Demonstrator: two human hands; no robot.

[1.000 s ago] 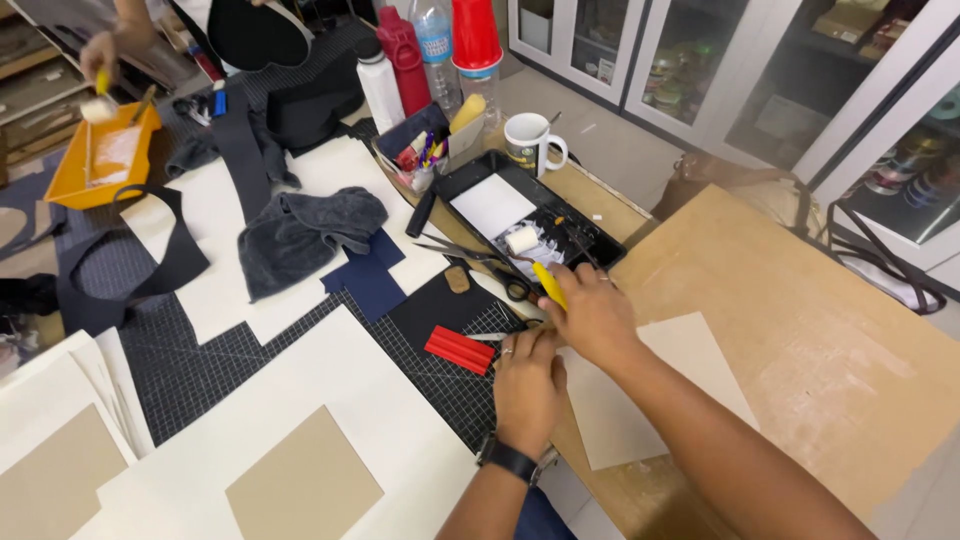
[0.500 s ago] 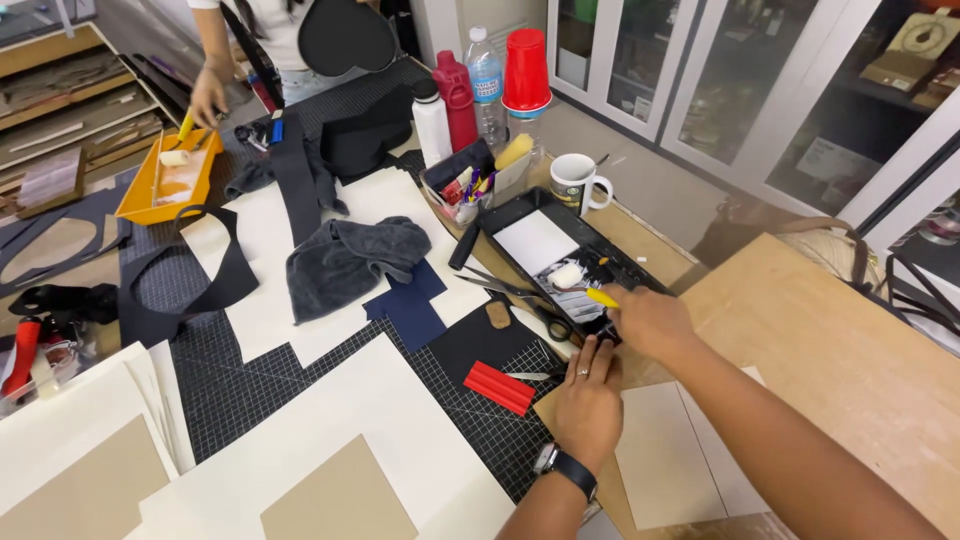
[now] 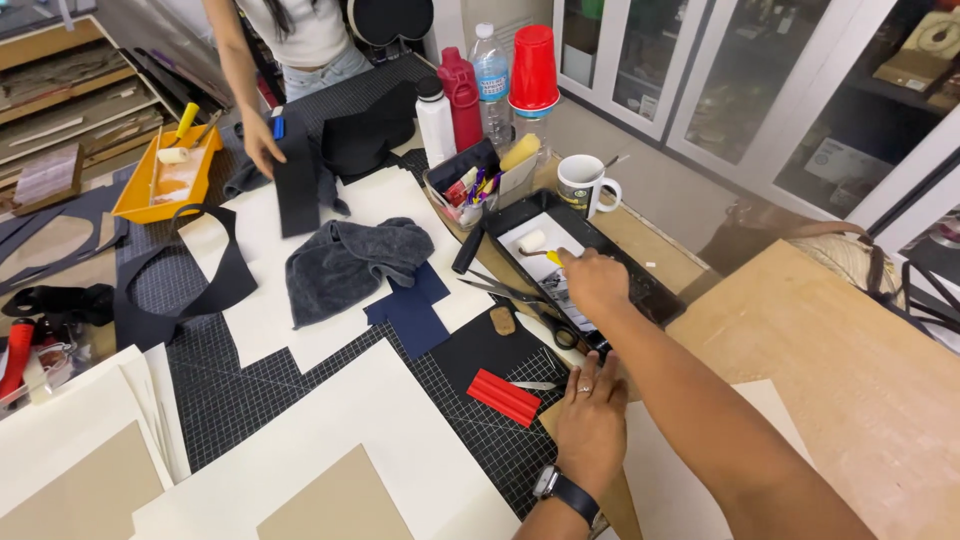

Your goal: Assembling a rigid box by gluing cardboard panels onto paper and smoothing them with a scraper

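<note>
roller [image 3: 533, 243]: small white foam head, yellow handle, lying in black tray [image 3: 655, 290] by the mug [image 3: 580, 183] | handling: judged light, soft head, likely wet and slippery; take it by the handle | right hand [image 3: 593, 280]: closed on handle | left hand [image 3: 592, 420]: open, flat on board [image 3: 690, 480]

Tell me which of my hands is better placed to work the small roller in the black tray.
Right. The right hand already grips the roller handle over the black tray; the left hand lies flat on the board nearer you.
</note>
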